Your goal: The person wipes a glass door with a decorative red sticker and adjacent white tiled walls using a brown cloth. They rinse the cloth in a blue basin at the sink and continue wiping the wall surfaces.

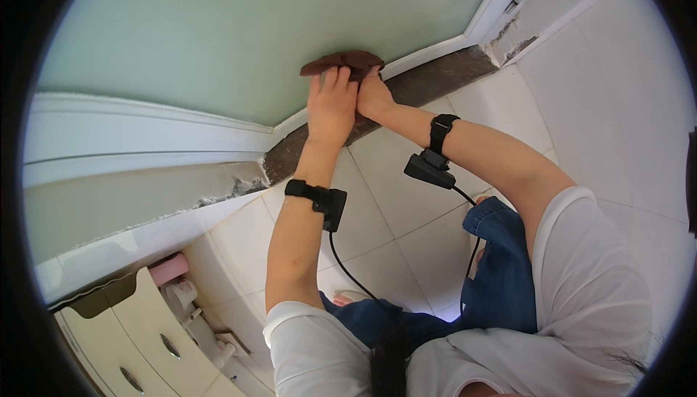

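A brown cloth (348,63) is bunched against the lower part of a pale green door panel (218,32), close to the white bottom rail (425,55). My left hand (333,104) reaches up to it with the fingers laid on its lower edge. Right beside it, my right hand (375,94) grips the cloth's right end, its thumb and fingers partly hidden in the folds. Part of the cloth seems to hang between my wrists over the dark stone threshold (444,74).
At lower left stands a cream cabinet (158,337) with metal handles; a pink cylindrical item (169,269) and a white container (179,293) sit beside it. Chipped plaster (234,192) edges the wall. Black strapped devices (331,206) with cables hang at both forearms, over the white floor tiles (370,190).
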Action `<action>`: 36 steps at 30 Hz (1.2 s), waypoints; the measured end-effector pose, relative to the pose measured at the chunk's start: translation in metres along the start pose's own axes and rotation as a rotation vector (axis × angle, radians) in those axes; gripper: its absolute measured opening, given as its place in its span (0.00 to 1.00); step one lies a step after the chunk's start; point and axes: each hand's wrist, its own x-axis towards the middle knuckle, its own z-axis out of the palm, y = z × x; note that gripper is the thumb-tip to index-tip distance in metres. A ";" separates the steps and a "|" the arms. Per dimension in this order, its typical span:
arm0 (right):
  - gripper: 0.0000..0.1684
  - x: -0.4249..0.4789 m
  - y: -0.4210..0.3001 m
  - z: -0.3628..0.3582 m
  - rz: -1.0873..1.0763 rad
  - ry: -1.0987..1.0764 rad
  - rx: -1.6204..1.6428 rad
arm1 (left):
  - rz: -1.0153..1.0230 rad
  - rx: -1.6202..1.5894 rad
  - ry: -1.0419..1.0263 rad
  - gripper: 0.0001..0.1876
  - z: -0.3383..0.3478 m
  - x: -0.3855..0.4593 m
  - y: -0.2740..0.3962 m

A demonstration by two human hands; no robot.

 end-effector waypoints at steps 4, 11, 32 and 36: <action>0.43 -0.020 -0.051 0.007 0.016 -0.054 0.241 | -0.060 -0.023 0.037 0.14 -0.019 -0.033 -0.033; 0.32 -0.034 -0.106 0.039 -0.065 0.040 0.306 | -0.182 0.034 0.095 0.15 -0.041 -0.084 -0.077; 0.24 -0.052 -0.182 0.044 -0.705 0.271 0.270 | -0.498 -0.025 0.299 0.16 -0.080 -0.118 -0.119; 0.23 -0.043 -0.157 0.069 -0.540 0.088 0.156 | -0.499 -0.036 0.138 0.16 -0.044 -0.140 -0.110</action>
